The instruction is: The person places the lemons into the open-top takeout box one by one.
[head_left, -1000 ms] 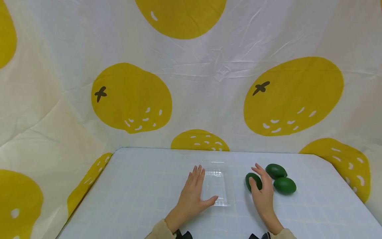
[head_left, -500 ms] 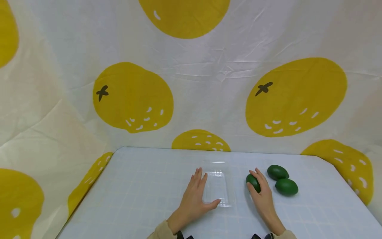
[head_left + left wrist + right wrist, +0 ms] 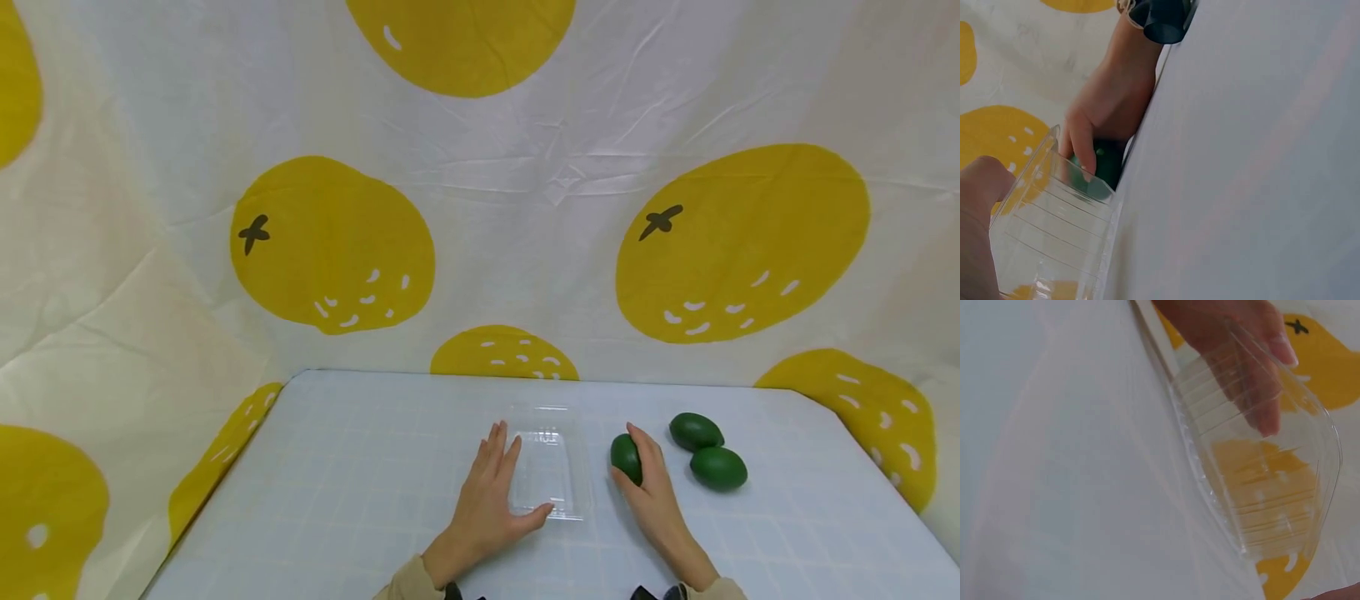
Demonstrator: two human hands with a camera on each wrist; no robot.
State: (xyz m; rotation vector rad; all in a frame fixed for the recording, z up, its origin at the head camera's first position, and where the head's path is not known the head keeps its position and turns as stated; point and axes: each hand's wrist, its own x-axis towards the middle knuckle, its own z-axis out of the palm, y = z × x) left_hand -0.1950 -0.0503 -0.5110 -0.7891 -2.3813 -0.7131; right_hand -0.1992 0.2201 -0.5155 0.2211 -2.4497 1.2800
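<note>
A dark green, lemon-shaped lime (image 3: 622,457) is on the table just right of a clear plastic container (image 3: 578,475). My right hand (image 3: 658,496) holds this lime, thumb at its near side and fingers over its far right side; the left wrist view shows the grip on the lime (image 3: 1109,164) past the container's clear wall. My left hand (image 3: 487,510) lies along the container's left side, fingers straight and thumb spread over the near rim. The right wrist view shows the left hand's fingers (image 3: 1266,415) through the clear container (image 3: 1266,512).
Two more limes sit at the right, one behind (image 3: 695,432) and one in front (image 3: 718,468), close together. A pale checked cloth covers the table (image 3: 337,467). A curtain (image 3: 517,250) with yellow fruit prints hangs behind its far edge.
My right hand has closed its fingers round the nearest lime and shifted slightly left with it, away from the other two. My left hand stays at the container's side.
</note>
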